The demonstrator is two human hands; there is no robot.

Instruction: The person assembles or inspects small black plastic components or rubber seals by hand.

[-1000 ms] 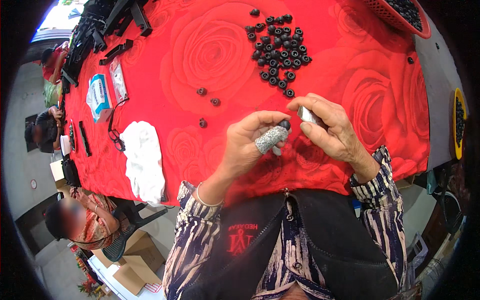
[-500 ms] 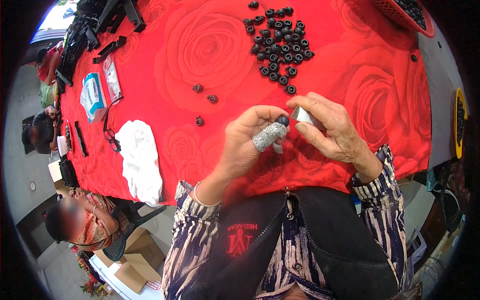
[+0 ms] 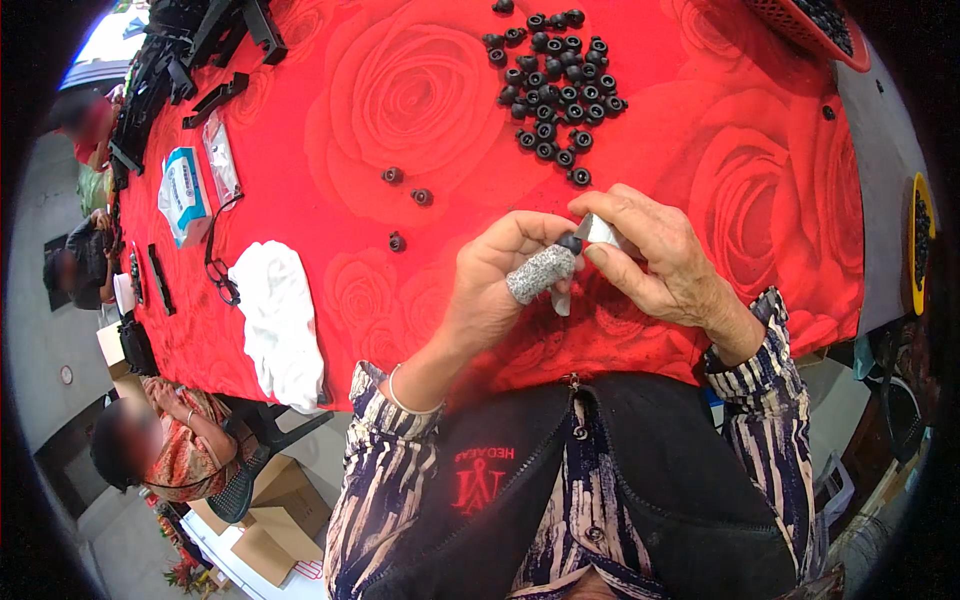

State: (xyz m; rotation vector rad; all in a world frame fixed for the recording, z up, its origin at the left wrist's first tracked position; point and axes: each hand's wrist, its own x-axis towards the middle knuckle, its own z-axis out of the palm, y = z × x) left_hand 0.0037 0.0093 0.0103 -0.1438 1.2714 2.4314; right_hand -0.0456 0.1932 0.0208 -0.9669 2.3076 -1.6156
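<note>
My left hand (image 3: pixel 505 285) has a grey knitted finger cot on its thumb and pinches a small black round part (image 3: pixel 571 243) over the table's near edge. My right hand (image 3: pixel 655 262) holds a small silver blade-like tool (image 3: pixel 597 231) against that part. A heap of several black ring-shaped parts (image 3: pixel 556 90) lies on the red rose-patterned tablecloth (image 3: pixel 420 110) beyond my hands. Three loose black parts (image 3: pixel 408 196) lie to the left of the heap.
A white cloth (image 3: pixel 280 320) lies at the table's left near edge, with a blue-white packet (image 3: pixel 185 195) and black plastic pieces (image 3: pixel 190 50) farther left. A red basket (image 3: pixel 810 25) with black parts is at the far right. Other people (image 3: pixel 165 445) sit at the left. Cardboard boxes (image 3: pixel 265 540) stand on the floor.
Both hands stay together on the small part; they have barely shifted. The view has moved slightly.
</note>
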